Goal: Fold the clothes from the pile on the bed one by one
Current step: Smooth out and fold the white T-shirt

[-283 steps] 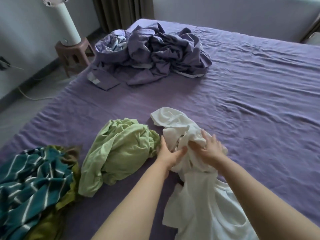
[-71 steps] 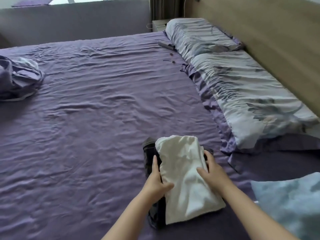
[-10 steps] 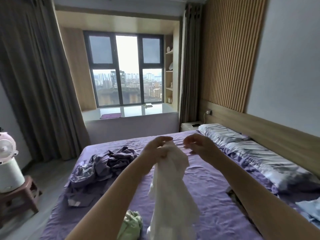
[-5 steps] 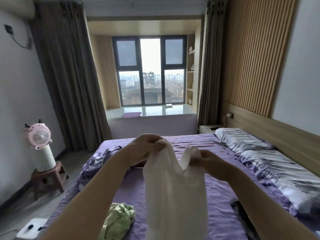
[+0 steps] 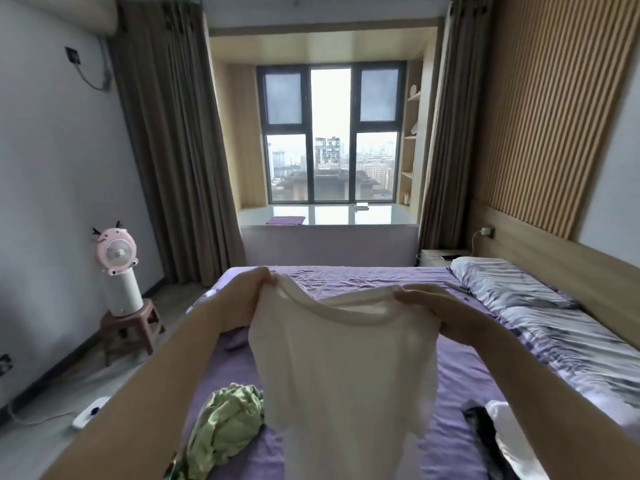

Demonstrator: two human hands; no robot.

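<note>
While the left hand (image 5: 254, 284) and right hand (image 5: 440, 313) each pinch a shoulder of the thin cream-white fabric top (image 5: 346, 368) hanging between and below their grip over the purple-sheeted bed (image 5: 460, 375), the person would do well to keep it taut and lower it flat.

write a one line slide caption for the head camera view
Both hands, left and right, hold a cream knit top up by its shoulders over the purple bed, crumpled green garment below.

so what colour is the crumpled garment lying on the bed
Light green, seen best in the head view, lower left.
</note>
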